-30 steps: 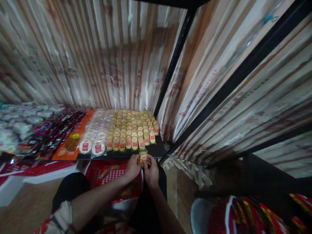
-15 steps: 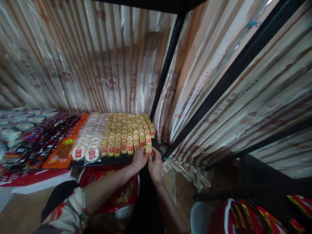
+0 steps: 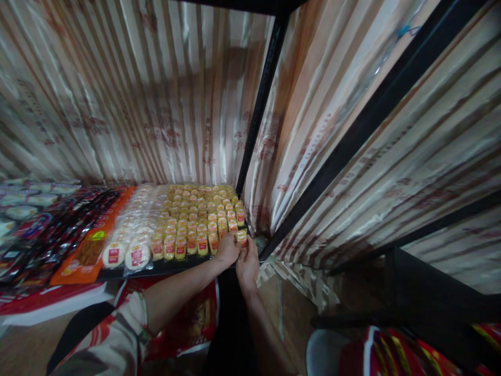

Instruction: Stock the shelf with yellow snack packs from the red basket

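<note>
Both my hands meet at the front right corner of a dark shelf (image 3: 164, 268). My left hand (image 3: 227, 250) and my right hand (image 3: 247, 261) pinch one small yellow packet with a red label (image 3: 241, 237), holding it upright at the end of the front row. Several rows of the same yellow packets (image 3: 195, 216) fill the right part of the shelf. Round white packets with red labels (image 3: 129, 250) stand just left of them.
An orange flat pack (image 3: 88, 250) and dark red and black packs (image 3: 43, 235) lie further left on the shelf. A black frame post (image 3: 256, 109) rises at the shelf's right end, with striped shiny cloth behind. A red basket (image 3: 195, 318) is under my arms.
My hands have carried the yellow packet up from above the red basket onto the shelf's front right corner, next to the front row. The view has shifted left.
</note>
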`<state>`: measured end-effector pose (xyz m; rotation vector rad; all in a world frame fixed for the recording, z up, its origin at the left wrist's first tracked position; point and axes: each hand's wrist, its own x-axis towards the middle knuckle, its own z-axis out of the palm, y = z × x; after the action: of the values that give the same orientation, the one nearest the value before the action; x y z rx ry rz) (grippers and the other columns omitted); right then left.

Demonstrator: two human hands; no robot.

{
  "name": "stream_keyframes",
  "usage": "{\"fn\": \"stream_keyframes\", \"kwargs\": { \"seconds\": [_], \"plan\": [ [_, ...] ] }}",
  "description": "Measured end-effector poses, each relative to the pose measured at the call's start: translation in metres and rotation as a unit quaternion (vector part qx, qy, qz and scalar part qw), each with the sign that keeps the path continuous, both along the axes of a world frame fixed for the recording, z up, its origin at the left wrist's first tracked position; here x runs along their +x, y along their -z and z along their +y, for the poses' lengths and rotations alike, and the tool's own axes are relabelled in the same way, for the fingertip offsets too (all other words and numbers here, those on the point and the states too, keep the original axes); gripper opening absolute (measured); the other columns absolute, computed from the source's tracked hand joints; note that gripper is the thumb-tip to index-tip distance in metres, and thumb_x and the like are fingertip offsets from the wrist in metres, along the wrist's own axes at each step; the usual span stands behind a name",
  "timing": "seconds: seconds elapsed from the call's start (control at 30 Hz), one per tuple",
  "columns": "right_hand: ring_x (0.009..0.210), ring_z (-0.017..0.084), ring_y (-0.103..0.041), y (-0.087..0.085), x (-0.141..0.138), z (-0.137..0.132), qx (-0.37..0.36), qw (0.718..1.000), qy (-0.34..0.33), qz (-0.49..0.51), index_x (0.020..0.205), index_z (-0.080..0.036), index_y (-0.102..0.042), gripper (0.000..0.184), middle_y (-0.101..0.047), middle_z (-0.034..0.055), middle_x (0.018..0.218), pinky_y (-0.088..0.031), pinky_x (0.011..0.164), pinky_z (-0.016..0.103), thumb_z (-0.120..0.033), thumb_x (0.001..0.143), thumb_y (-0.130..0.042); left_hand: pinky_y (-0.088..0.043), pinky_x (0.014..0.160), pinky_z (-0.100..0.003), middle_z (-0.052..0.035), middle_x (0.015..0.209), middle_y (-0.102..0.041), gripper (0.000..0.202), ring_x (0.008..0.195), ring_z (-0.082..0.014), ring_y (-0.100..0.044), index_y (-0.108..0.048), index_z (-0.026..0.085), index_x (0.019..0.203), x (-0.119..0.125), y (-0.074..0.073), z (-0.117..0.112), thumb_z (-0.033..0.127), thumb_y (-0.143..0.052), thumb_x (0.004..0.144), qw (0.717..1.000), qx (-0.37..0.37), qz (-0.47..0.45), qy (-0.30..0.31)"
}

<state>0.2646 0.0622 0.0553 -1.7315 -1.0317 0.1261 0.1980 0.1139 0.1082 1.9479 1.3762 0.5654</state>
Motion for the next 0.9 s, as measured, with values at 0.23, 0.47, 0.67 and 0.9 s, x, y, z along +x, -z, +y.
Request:
{"fn": "stream_keyframes", "kwargs": {
  "seconds": [0.23,0.47,0.67,0.9],
  "plan": [
    [0.125,0.023,-0.045,-0.007,0.006,0.016,0.016,1.000,0.006,0.002,0.132,-0.011,-0.043,0.052,-0.049,0.0168,0.134,-0.035,0.105,0.044,-0.021,0.083,-0.030,-0.047,0.080,-0.027,-0.0061,0.092,-0.066,0.035,0.085,-0.0162,-0.061,-0.053,0.014,0.117,0.015,-0.011,0.017,0.013,-0.052,0.082,0.999,0.021,-0.032,0.016],
    [0.128,0.024,-0.042,-0.011,0.014,0.035,0.009,1.000,0.017,-0.017,0.134,-0.007,-0.041,0.056,-0.047,0.0188,0.136,-0.037,0.103,0.043,-0.016,0.079,-0.028,-0.048,0.080,-0.026,-0.0063,0.095,-0.068,0.034,0.085,-0.0162,-0.062,-0.054,0.016,0.120,0.027,-0.021,0.037,0.017,-0.050,0.085,0.998,0.042,-0.012,0.038],
    [0.130,0.024,-0.039,-0.001,0.021,0.050,0.022,0.999,0.023,-0.031,0.135,-0.005,-0.039,0.059,-0.044,0.0199,0.139,-0.036,0.106,0.043,-0.014,0.078,-0.029,-0.046,0.082,-0.028,-0.0069,0.098,-0.068,0.034,0.092,-0.0194,-0.062,-0.058,0.020,0.118,0.031,-0.033,0.048,0.019,-0.052,0.085,0.997,0.055,0.047,0.038],
    [0.133,0.022,-0.035,0.014,0.026,0.057,0.032,0.998,0.024,-0.050,0.137,-0.008,-0.037,0.059,-0.041,0.0174,0.142,-0.033,0.109,0.047,-0.010,0.079,-0.030,-0.042,0.090,-0.029,-0.0084,0.102,-0.068,0.027,0.105,-0.0213,-0.055,-0.064,0.018,0.108,0.032,-0.039,0.055,0.021,-0.051,0.085,0.980,0.120,0.136,0.079]
  ]
}}
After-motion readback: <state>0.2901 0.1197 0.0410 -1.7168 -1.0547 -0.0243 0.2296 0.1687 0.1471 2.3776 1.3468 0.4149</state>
